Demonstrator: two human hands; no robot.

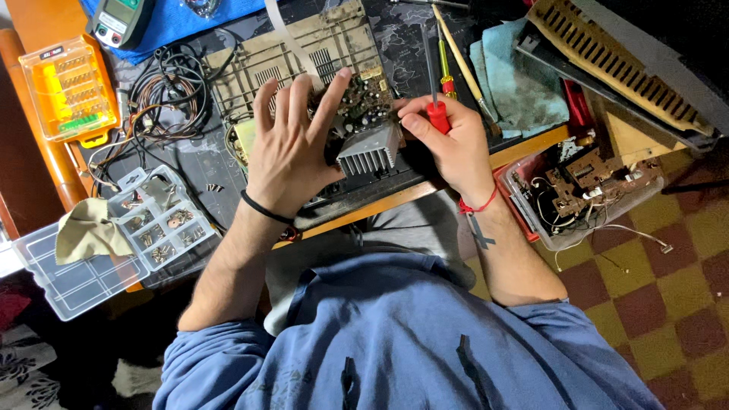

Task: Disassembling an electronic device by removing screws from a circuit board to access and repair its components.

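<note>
Overhead view, looking down past a blue shirt at two bare hands over a crowded tabletop [524,148].

Left hand [292,148], black band at the wrist, laid flat on a circuit board [363,102] near the middle of the tabletop, fingers [332,95] spread and pressing on its top. Grey finned heat sink [368,150] on the near edge of the board, just beside the left thumb.

Right hand [452,140], red thread at the wrist, fingers closed around the red handle of a screwdriver [434,91], shaft running away from the body along the right edge of the board. Exact spot of the tip hard to tell.

Behind the board, a dusty perforated metal panel [304,53]. Left of it, a tangle of dark and brown wires [167,91]. Farther left, an orange case of screwdriver bits [70,87] and, at the top edge, a green-grey multimeter [121,19] on a blue cloth.

Near the left forearm, a clear compartment box of small screws [156,216], lid open, with a beige cloth [87,228] draped on it.

To the right, a teal rag [524,83], a thin brush [463,57] and a second yellow-handled screwdriver [446,72]. Beyond the right wrist, a clear tub holding another brown circuit board [588,186] with loose wires. Checkered floor below at right.
</note>
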